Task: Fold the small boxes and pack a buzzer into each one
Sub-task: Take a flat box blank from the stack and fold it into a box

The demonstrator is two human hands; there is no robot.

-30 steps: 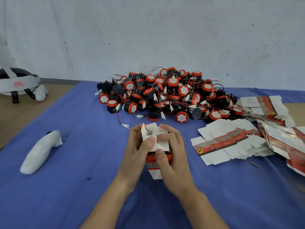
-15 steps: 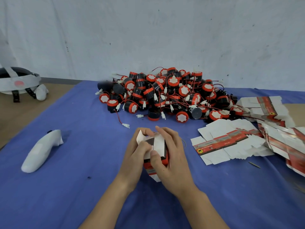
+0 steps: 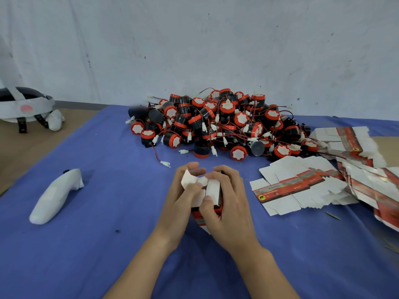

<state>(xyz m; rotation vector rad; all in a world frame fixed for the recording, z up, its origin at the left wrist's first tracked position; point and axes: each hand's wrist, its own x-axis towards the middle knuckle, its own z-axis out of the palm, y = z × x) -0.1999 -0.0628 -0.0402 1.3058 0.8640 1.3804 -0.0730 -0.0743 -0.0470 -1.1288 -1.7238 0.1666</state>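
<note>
Head view: both hands, left and right, grip a small box above the worktop, its end flaps, open a second ago, now nearly closed; buzzers wait piled behind.

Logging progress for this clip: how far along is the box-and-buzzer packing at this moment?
Early. No finished, closed box shows anywhere on the blue cloth. In hand: the left hand and right hand together hold one small box, pressing its white end flaps inward; whether a buzzer is inside cannot be seen. Left: a large pile of buzzers and the spread of flat box blanks on the right.
</note>
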